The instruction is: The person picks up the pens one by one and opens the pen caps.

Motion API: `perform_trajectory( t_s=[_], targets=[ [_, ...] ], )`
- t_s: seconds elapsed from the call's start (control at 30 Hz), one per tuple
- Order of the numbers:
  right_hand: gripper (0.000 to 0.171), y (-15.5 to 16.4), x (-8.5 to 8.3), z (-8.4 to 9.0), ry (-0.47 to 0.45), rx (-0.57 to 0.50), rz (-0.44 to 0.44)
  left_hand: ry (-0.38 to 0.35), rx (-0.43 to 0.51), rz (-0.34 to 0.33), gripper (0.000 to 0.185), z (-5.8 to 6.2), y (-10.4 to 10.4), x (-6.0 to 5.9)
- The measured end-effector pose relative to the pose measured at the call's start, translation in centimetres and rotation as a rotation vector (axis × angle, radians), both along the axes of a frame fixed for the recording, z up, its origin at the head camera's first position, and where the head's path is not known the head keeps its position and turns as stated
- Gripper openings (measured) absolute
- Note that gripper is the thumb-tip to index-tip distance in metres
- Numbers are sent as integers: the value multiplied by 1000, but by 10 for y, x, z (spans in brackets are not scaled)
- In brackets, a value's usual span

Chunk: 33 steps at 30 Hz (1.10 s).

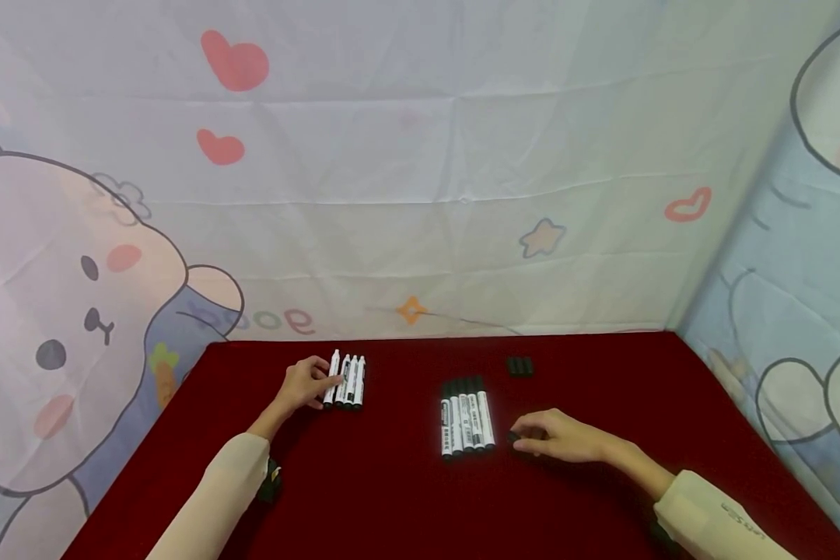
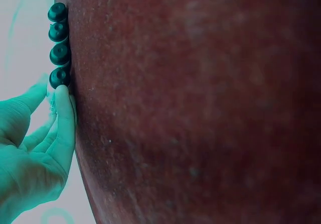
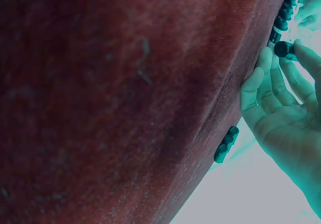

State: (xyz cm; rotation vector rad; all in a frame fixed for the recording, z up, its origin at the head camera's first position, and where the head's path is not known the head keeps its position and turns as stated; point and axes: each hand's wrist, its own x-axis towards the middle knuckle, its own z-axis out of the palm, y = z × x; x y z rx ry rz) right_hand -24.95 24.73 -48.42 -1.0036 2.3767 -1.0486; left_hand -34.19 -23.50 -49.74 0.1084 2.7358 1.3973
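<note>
My left hand pinches the leftmost of several uncapped white markers, thumb across the front and fingers behind. That marker leans slightly apart from the others, and the black ends of the row line up in the left wrist view. On the right, my right hand holds a small black marker cap between thumb and fingers. Just left of this hand lies a row of capped white markers, their black caps pointing away from me.
Three loose black caps stand side by side toward the back right of the dark red tabletop. Behind the table hangs a pale printed cloth, with more printed cloth at both sides.
</note>
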Motion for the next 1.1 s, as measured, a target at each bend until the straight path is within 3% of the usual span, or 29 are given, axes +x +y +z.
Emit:
perform_trajectory(
  t_s=[0.5, 0.7, 0.87, 1.1],
  targets=[
    [37, -1, -1, 2, 26, 3, 10, -26, 1, 9, 45, 1, 2, -3],
    [37, -1, -1, 1, 24, 1, 9, 93, -59, 39, 40, -1, -2, -3],
    [36, -1, -1, 2, 28, 4, 6, 163, -87, -3, 39, 6, 2, 0],
    [34, 0, -4, 3, 32, 3, 6, 173, -82, -99, 41, 17, 18, 6]
  ],
)
